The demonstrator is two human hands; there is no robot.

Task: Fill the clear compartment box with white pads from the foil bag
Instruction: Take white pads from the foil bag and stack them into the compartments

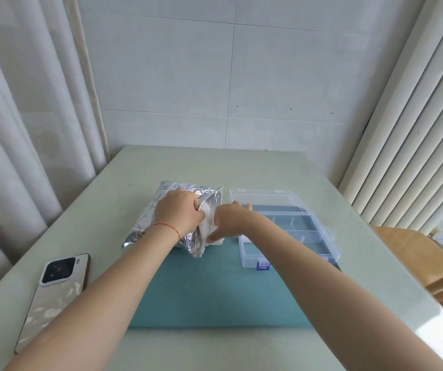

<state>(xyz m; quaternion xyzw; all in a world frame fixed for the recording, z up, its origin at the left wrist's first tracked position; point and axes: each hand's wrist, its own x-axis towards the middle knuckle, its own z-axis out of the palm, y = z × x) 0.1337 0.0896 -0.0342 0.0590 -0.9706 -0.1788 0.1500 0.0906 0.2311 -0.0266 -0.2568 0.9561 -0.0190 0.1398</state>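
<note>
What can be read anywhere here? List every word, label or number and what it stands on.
Foil bag: blue print and a round logo near its top, too blurred to read.
Phone: no text visible on its back.
Clear compartment box: no label visible.
Nothing in view can be quoted.

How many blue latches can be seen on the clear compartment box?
1: a blue latch on the near front edge of the clear compartment box, toward its left end. The right forearm crosses that front edge, so a second latch may be hidden.

Tiled wall (215,76), pale curtains (14,129), daylit blinds (402,129), wooden chair (415,253).
</note>
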